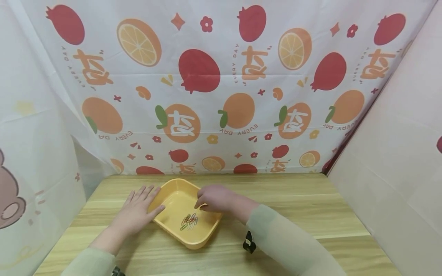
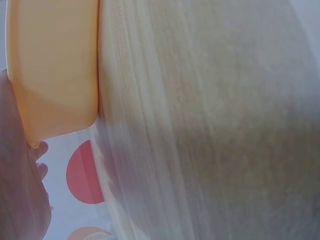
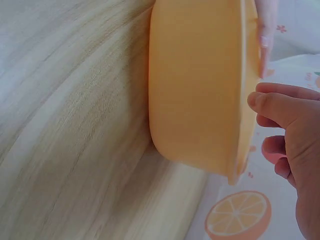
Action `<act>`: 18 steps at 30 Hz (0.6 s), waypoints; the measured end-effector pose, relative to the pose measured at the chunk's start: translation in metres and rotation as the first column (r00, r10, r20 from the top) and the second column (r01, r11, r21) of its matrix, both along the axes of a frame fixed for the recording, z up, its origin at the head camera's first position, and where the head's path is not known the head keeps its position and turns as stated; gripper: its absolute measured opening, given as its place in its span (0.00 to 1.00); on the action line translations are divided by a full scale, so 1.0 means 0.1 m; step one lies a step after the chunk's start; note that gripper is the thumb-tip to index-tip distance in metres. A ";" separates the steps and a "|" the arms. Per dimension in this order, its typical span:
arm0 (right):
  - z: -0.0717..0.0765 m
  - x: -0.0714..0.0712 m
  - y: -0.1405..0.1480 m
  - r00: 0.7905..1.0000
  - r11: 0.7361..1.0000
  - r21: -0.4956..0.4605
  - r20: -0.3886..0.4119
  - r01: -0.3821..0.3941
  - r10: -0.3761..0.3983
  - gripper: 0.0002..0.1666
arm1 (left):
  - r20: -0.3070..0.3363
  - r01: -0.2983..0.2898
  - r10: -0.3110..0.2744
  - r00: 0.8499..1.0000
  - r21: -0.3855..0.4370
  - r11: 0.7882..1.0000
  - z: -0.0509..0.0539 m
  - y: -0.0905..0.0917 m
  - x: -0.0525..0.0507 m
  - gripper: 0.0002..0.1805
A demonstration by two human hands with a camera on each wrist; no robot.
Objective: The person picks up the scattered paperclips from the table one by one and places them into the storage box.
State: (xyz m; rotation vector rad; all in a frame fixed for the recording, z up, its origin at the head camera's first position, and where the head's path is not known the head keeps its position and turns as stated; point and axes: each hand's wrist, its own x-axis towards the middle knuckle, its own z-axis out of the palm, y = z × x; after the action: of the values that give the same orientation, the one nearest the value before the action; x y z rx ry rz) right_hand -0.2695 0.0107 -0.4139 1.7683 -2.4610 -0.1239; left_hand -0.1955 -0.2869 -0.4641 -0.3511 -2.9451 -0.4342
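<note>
A yellow plastic basin [image 1: 172, 191] stands on the wooden table, with several coloured paper clips [image 1: 190, 220] in a small heap on its floor. My left hand [image 1: 136, 211] rests on the basin's left rim, fingers spread and straight, thumb over the inside. In the left wrist view part of that hand [image 2: 22, 185] shows beside the basin wall [image 2: 55, 65]. Over the basin's right side hovers my right hand [image 1: 215, 198], fingers curled and pointing down toward the clips. The right wrist view shows its thumb and forefinger [image 3: 272, 102] brought together; no object is visible between them.
The wooden table [image 1: 293, 222] runs around the basin on all sides. A fruit-print cloth [image 1: 214, 145] hangs along its back edge, with pale cloths [image 1: 390, 161] at left and right. A dark wristband piece [image 1: 249, 242] sits under the right sleeve.
</note>
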 end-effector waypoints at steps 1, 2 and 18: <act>0.01 0.01 0.03 1.000 1.000 -0.011 0.001 -0.001 0.001 0.11 | 0.000 0.001 -0.001 1.000 -0.001 1.000 0.00 0.00 0.00 0.43; 0.03 0.01 0.06 1.000 1.000 -0.024 0.004 -0.001 0.001 0.11 | 0.000 0.000 0.000 1.000 -0.003 1.000 0.00 0.00 0.00 0.43; 0.06 0.04 0.83 0.999 0.965 -0.261 -0.036 -0.012 0.002 0.09 | -0.010 0.000 0.000 1.000 -0.005 1.000 -0.02 -0.02 -0.01 0.43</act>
State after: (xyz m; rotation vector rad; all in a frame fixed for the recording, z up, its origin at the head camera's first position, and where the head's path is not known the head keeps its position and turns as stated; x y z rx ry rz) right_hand -0.2651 0.0935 -0.4082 1.6476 -2.3204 0.1620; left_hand -0.1965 -0.2884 -0.4660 -0.3535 -2.9367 -0.4232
